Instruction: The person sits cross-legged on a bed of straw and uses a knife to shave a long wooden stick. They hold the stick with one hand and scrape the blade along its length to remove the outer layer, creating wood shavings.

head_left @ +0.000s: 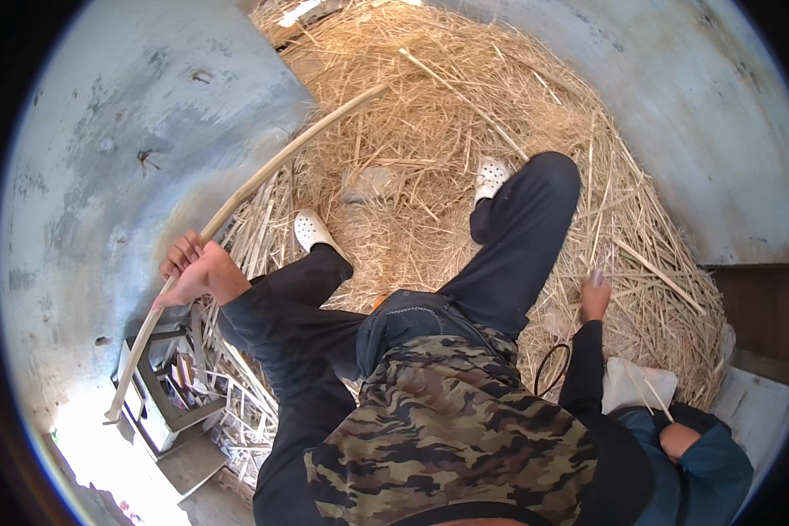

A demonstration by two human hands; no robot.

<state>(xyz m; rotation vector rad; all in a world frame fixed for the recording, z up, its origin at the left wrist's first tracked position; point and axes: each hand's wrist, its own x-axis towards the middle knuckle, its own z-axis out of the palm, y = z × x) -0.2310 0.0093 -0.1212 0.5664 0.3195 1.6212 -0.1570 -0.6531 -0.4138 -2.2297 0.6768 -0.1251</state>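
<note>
A long, pale split-bamboo strip (267, 171) runs in a gentle bow from the lower left up over the straw-like litter. My left hand (200, 270) grips it below its middle, fingers curled round it, close to the left wall. Out to the right, my right hand (595, 302) is closed beside my bent knee. A short greyish end (597, 277) sticks up from that fist; the rest is hidden, so its kind is unclear.
Bamboo shavings (438, 175) and loose strips cover the floor between blue-grey walls (140, 131). A small wooden frame (171, 386) stands at lower left. A co-worker's hand (678, 441) with thin sticks is at lower right, near a whitish container (627, 384).
</note>
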